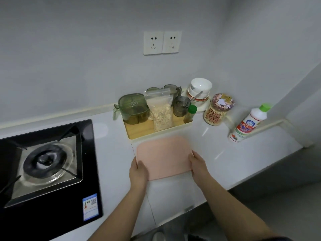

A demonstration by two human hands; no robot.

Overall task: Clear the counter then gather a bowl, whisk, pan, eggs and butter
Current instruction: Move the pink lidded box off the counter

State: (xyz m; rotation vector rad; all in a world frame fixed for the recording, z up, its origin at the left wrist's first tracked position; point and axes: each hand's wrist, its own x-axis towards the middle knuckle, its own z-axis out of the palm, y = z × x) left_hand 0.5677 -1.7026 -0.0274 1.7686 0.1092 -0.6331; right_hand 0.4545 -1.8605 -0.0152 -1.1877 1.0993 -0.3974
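The pink board (pixel 164 157) lies between the two hands on the white desk (pixel 225 153), square to the person. Its far edge is just beside the front rim of the tray (pixel 139 134) and its near edge points back toward the body. The left grip (pixel 138 171) pinches the board's left side near the near corner, thumb on top. The right grip (pixel 198 162) clasps the right side opposite it, and the fingers beneath are hidden. Whether the board rests flat or is just off the desk, I cannot tell. Both grips sit on the near half, so the far half would likely hang forward and dip toward the tray on lifting. The stove (pixel 43 162) is well to the left. A white bowl (pixel 200 86) stands behind the tray, nearer the right grip.
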